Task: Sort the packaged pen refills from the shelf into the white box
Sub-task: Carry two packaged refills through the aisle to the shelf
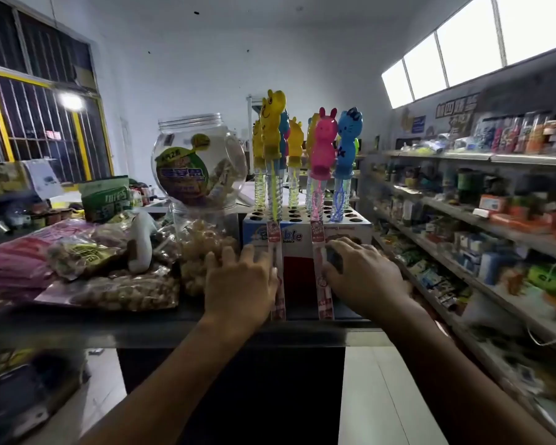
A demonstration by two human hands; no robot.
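To the right of our right hand point(363, 274) run long shop shelves point(463, 216) crowded with small goods, too blurred to name. Under both hands lies a dark counter point(206, 329), and to the left of our left hand point(241, 284) it is heaped with clear snack bags point(119, 290), the nearest one touching our outstretched fingers. Beyond that heap, up and left of the left hand, stands a round clear jar point(199, 162) with no lid. Straight ahead of both hands sits the white box point(297, 250), its top full of round holes, and a handful of bright animal-headed bubble wands point(326, 146) stand upright in them above our fingertips. Both hands rest against the front of this box. The left hand is stretched forward with fingers spread, its thumb lying on a narrow pink-and-white refill packet point(279, 297) that stands upright along the thumb side; we cannot tell whether it is truly pinched. The right hand has its fingers curled, thumb pressed to a second refill packet point(325, 293), which it holds upright against the box front. The two packets stand side by side between our hands, apart from each other.
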